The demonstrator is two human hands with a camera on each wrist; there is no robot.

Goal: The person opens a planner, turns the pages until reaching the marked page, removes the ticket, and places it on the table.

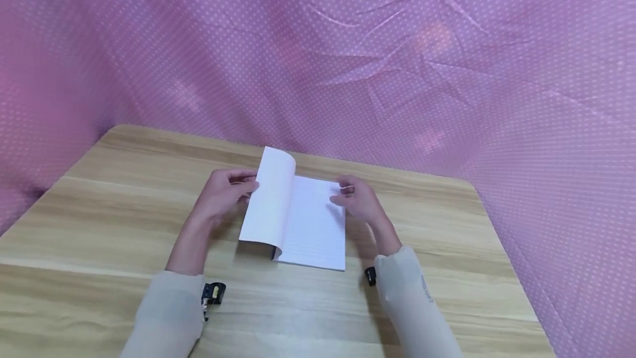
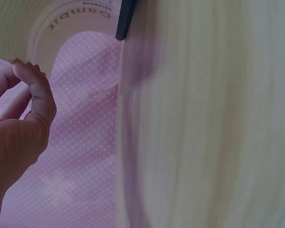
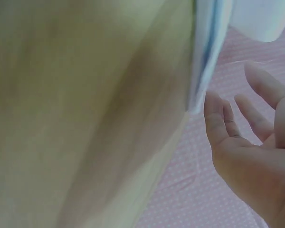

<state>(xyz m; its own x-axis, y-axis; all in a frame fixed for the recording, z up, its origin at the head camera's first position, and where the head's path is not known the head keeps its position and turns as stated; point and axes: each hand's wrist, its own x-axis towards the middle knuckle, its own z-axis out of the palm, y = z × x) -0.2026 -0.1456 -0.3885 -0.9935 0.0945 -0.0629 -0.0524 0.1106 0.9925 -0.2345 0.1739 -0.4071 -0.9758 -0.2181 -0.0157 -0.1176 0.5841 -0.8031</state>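
Observation:
A notebook point(image 1: 315, 225) with ruled white pages lies open on the table, its left part lifted and curving up. My left hand point(image 1: 218, 195) pinches the outer edge of that raised cover point(image 1: 268, 198), thumb on the page side and fingers behind. In the left wrist view the cover's outside point(image 2: 69, 26) bends in an arch and carries "Gambit" lettering. At the notebook's upper right edge my right hand point(image 1: 361, 200) hovers with loosely bent fingers. The right wrist view shows those fingers point(image 3: 216, 118) apart, nothing between them, close beside the stacked page edges point(image 3: 206, 61).
The wooden table point(image 1: 124, 203) has rounded far corners. Pink dotted cloth point(image 1: 318, 59) hangs behind it and along both sides. Small black devices sit at the left wrist point(image 1: 215, 293) and the right wrist point(image 1: 370, 276).

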